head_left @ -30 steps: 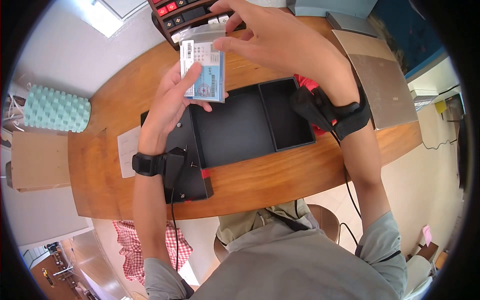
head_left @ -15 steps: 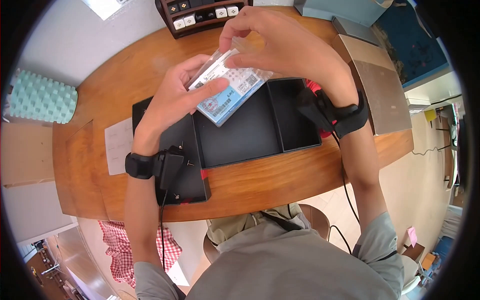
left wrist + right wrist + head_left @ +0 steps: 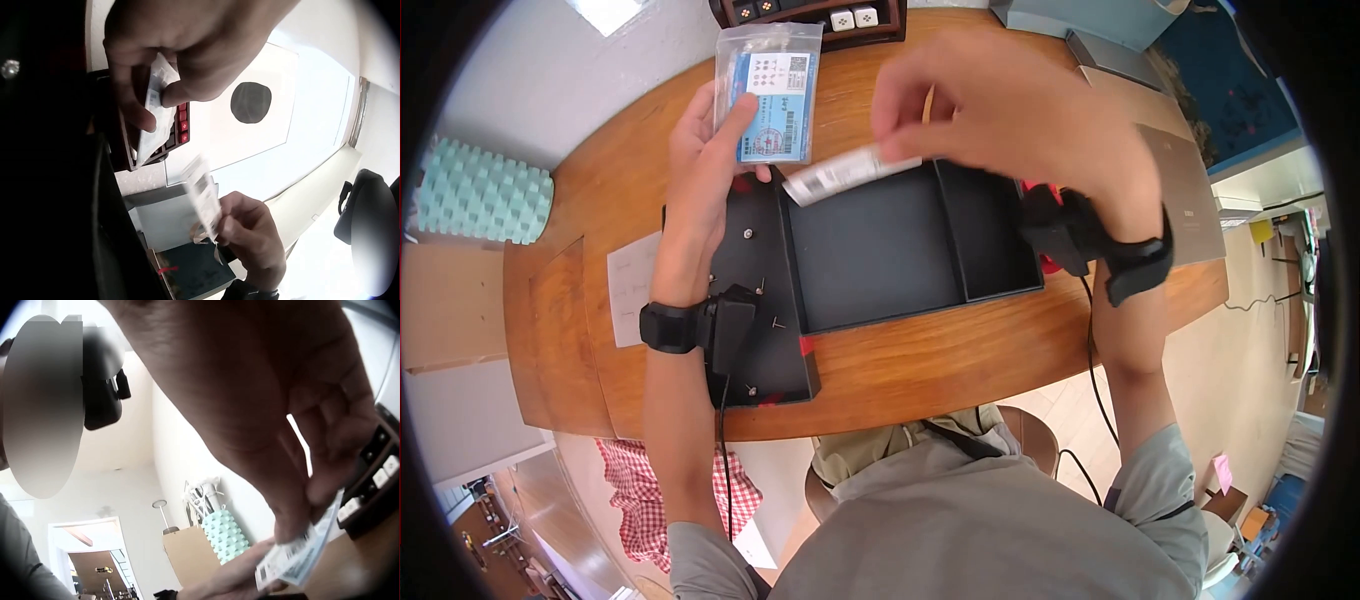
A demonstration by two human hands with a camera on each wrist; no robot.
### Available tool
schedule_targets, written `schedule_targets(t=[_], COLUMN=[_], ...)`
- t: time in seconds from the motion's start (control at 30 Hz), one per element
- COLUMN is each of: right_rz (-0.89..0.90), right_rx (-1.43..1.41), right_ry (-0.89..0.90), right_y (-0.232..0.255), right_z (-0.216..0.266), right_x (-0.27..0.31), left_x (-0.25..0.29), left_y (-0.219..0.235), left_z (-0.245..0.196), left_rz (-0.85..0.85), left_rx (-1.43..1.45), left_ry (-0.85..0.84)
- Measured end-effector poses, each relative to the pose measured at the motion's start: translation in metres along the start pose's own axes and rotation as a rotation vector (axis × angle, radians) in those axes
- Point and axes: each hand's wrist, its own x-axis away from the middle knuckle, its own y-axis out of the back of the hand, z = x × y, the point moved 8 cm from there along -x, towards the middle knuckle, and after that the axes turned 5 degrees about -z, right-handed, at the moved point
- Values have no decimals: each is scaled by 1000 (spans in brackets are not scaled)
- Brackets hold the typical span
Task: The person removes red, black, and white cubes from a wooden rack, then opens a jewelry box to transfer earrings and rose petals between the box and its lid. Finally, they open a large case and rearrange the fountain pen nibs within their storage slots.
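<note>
My left hand [image 3: 700, 160] holds up a clear plastic zip bag [image 3: 775, 115], thumb across its front, at the far left of the black box. A blue and white printed card with barcodes shows through the plastic. Between thumb and fingers, my right hand [image 3: 1020, 115] pinches a narrow white paper slip [image 3: 840, 176] with a barcode, tilted over the black box. In the left wrist view the slip [image 3: 203, 194] is apart from the bag [image 3: 157, 112]. Below them sits the open black box [image 3: 880, 260], divided into compartments.
Small metal pins [image 3: 778, 323] lie on a black panel [image 3: 750, 365] at the left, beside a white paper sheet [image 3: 630, 290]. A dark rack [image 3: 860, 38] with white and black cubes stands behind. A teal foam roller [image 3: 488, 190] is far left, brown cardboard [image 3: 1180, 210] at the right.
The white slip, earlier with the bag, is now apart from it in my right hand, which has moved right. My left hand has carried the bag left and turned it upright.
</note>
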Motion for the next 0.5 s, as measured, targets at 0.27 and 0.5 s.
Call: schedule_targets(t=[0.27,0.5], right_rz=[-29,-79], right_rx=[71,-30], right_ry=[-116,-24], right_y=[9,9], right_z=[-4,0], right_x=[-14,-18], left_x=[5,11], left_y=[-10,-34], left_z=[-5,0], left_rz=[107,260], left_rx=[-149,-91], left_ry=[-87,-235])
